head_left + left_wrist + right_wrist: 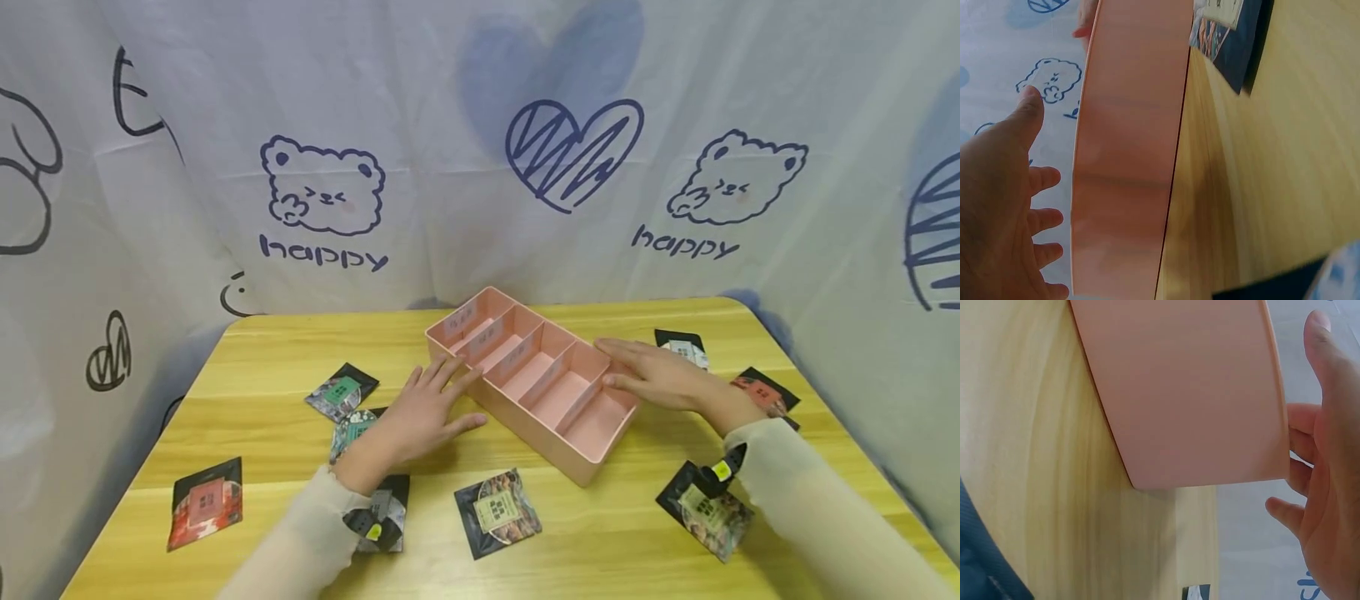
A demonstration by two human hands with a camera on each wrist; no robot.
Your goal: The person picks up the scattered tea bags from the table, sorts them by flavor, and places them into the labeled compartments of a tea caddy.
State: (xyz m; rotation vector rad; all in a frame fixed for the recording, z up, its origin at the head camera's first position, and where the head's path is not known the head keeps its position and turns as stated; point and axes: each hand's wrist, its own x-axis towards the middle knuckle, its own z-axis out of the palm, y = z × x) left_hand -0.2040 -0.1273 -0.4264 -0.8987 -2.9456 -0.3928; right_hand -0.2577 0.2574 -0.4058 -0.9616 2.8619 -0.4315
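Note:
A pink box (540, 437) with a row of compartments stands slantwise on the table, white label strips on its dividers. My left hand (423, 421) is held over its near left side with fingers spread, fingertips right at the rim. In the left wrist view that hand (997, 206) shows beside the box's long pink wall (1129, 144), thumb apart from the fingers. At the far right end, the fingers of my right hand (660, 375) lie extended at the rim. The right wrist view shows this hand (1329, 475) next to the end wall (1197, 400), fingers partly hidden behind its edge.
Flat seasoning-like packets lie around the box: a red one (206, 504), a green-labelled one (342, 392) and several more at left, one (497, 512) in front, others (705, 512) at right. A printed curtain (450, 225) hangs behind the wooden table (270, 350).

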